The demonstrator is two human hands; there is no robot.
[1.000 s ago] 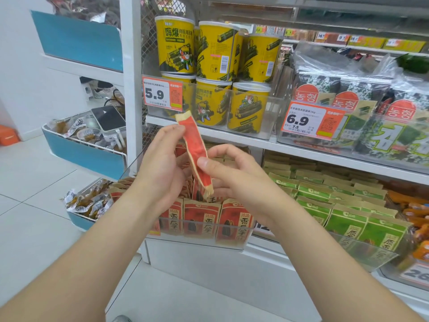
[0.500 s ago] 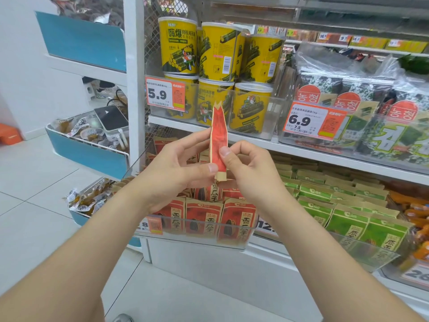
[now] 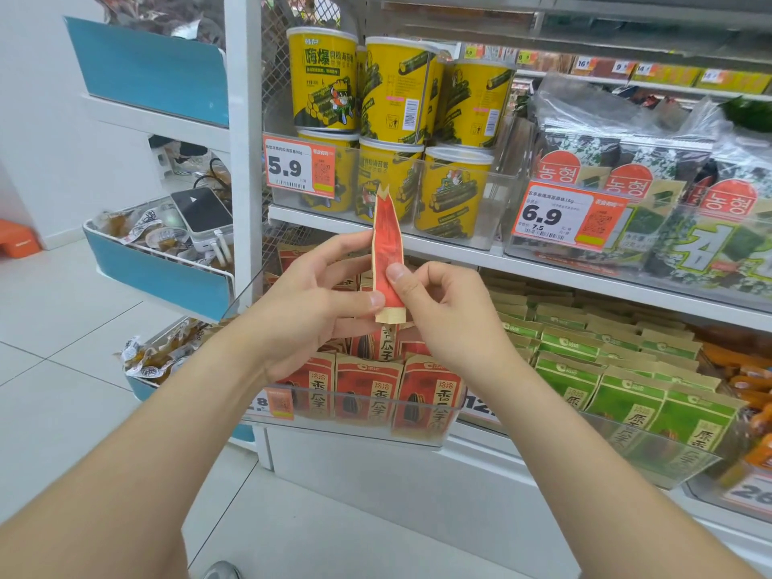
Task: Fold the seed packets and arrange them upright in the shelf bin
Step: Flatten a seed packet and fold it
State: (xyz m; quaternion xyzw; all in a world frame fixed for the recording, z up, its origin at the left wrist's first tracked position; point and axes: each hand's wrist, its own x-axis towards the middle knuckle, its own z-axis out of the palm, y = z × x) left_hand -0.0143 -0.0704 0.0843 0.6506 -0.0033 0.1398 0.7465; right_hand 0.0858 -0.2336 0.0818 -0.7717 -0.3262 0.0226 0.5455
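A red seed packet (image 3: 387, 240) stands upright and edge-on in front of the shelf, its kraft-paper bottom edge lowest. My left hand (image 3: 317, 298) pinches its lower part from the left. From the right, my right hand (image 3: 434, 307) pinches it with the thumb on the red face. Below both hands, a clear shelf bin (image 3: 359, 428) holds several red seed packets (image 3: 367, 390) standing upright in rows.
A clear bin of green seed packets (image 3: 618, 394) sits to the right of the red ones. Yellow snack tubs (image 3: 397, 119) and seaweed bags (image 3: 668, 202) fill the shelf above. Blue-fronted baskets (image 3: 167, 277) hang on the left over a tiled floor.
The packet swung from a left tilt to upright and rose slightly. My left hand shifted from its upper part to pinch its lower part beside my right thumb.
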